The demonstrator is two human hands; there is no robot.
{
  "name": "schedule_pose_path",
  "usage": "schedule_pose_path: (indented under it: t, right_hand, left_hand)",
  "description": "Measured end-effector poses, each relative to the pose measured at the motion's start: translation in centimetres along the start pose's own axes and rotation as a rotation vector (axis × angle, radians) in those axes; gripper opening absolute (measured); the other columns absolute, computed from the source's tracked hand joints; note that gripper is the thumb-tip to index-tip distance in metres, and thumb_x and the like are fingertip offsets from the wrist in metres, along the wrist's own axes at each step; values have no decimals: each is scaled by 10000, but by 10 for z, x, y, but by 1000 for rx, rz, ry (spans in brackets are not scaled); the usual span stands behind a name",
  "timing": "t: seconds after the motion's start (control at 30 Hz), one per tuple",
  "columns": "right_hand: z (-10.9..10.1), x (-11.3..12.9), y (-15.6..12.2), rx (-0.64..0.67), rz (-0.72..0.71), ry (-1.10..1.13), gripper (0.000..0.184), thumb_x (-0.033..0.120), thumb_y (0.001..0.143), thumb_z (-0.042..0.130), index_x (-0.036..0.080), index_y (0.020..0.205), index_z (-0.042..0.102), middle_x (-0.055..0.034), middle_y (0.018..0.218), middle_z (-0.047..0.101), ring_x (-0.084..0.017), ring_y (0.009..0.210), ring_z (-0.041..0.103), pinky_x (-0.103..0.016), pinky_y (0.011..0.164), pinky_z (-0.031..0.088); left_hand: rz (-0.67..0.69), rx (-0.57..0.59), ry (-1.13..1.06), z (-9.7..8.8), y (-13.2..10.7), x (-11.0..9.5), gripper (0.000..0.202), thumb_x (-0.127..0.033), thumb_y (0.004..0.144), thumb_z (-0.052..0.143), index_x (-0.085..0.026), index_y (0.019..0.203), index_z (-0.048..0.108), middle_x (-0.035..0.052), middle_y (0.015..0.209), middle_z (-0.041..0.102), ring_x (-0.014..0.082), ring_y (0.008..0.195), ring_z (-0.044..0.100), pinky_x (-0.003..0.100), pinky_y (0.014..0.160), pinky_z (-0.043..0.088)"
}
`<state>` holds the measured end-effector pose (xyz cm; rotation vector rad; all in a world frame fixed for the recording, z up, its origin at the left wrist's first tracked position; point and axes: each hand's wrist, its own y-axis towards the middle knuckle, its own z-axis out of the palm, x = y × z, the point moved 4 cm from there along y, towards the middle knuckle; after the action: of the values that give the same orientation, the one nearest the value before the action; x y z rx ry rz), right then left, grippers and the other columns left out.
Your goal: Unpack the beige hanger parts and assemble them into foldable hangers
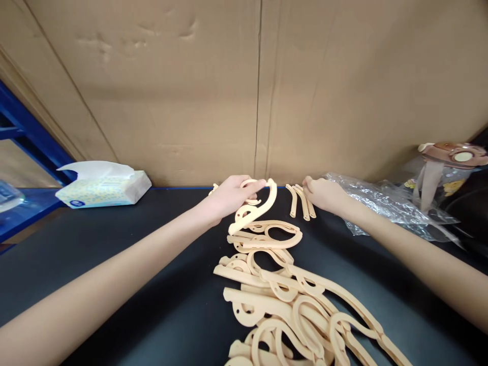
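Note:
My left hand (232, 195) is closed around a beige plastic folding hanger piece (259, 209), lifted a little at the back of the black table. This piece has a curved upper end and a straight lower end angled toward me. Further right, my right hand (324, 193) has its fingers pinched at the upper end of a slim curved plastic strip (305, 203). Similar strips lie beside it in a small row. Below both hands, a pile of beige hanger pieces (274, 300) runs toward me, overlapping one another. Other beige pieces are partly hidden behind my left hand.
A tissue pack (102, 190) sits at the back left, near a blue metal frame (30, 137). Crumpled clear plastic bags (373, 206) and a bottle with a brown lid (450, 155) stand at the right. Cardboard (183, 91) walls off the black table's (152, 284) far edge.

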<state>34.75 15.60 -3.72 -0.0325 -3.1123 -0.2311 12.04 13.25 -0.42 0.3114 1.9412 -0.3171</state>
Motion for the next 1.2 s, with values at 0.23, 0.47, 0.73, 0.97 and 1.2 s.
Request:
schedule_pose_path:
  t: [0.23, 0.47, 0.73, 0.97, 1.2]
  right_hand:
    - [-37, 51, -24, 3, -312, 959, 445, 523, 915, 367, 171, 778, 602, -37, 723, 646, -135, 650, 586, -258, 610, 423]
    - [-64, 40, -32, -320, -349, 744, 259, 414, 896, 498, 187, 920, 620, -8, 770, 616, -117, 642, 519, -249, 589, 377]
    - [-82, 39, -37, -278, -433, 642, 280, 420, 912, 484, 215, 1017, 642, -1, 763, 605, -89, 530, 408, -252, 526, 307]
    - [-80, 34, -31, -66, -423, 784, 291, 429, 881, 520, 192, 993, 644, 44, 585, 479, -82, 488, 377, -239, 483, 289]
    - [-75, 31, -30, 181, -513, 791, 448, 398, 775, 638, 255, 1195, 576, -29, 973, 657, -170, 801, 576, -270, 661, 432]
  left_hand:
    - [67, 55, -269, 15, 10, -10, 237, -333, 967, 326, -167, 913, 487, 57, 731, 674, 187, 706, 675, 328, 674, 534]
    - [254, -55, -107, -3, 6, -21, 259, -324, 862, 484, -155, 692, 583, 61, 1037, 679, 209, 994, 599, 310, 824, 434]
    - [331, -64, -33, -5, 6, -25, 284, -254, 793, 464, -156, 530, 513, 25, 904, 684, 152, 785, 552, 267, 652, 354]
    - [388, -54, -44, -5, 10, -20, 280, -258, 790, 434, -169, 525, 443, 15, 896, 678, 143, 773, 526, 255, 631, 346]
    - [366, -108, -41, 3, 11, -16, 246, -270, 807, 406, -176, 584, 450, 34, 869, 667, 167, 863, 564, 257, 738, 378]
